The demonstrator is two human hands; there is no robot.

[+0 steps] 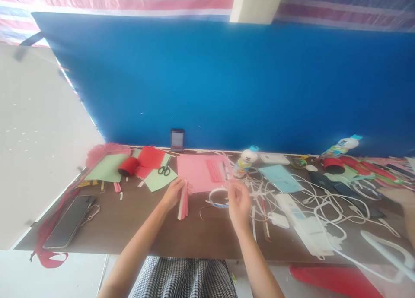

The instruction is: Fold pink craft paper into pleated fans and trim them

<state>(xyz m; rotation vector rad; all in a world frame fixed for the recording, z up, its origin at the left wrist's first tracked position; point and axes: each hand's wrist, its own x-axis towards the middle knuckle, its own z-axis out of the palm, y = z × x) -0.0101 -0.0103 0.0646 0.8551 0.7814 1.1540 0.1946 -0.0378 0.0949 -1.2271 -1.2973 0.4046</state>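
Observation:
My left hand [173, 193] is closed on a folded bundle of pink and white paper strips [183, 202], held upright over the brown table [129, 224]. My right hand [238, 201] is closed around a slim pen-like tool [226, 170] that points up and away from me. A pink paper sheet [197, 170] lies just behind both hands. A white paper ring with a blue edge [218, 198] rests between them.
Scissors [165, 168], green and red papers [152, 160] and a red roll [129, 166] lie at the left. A phone [69, 221] rests near the left edge; another [177, 139] leans on the blue board. Glue bottle [246, 159], power strip [303, 224] and tangled white cables [327, 203] crowd the right. Another person's hand [403, 201] shows far right.

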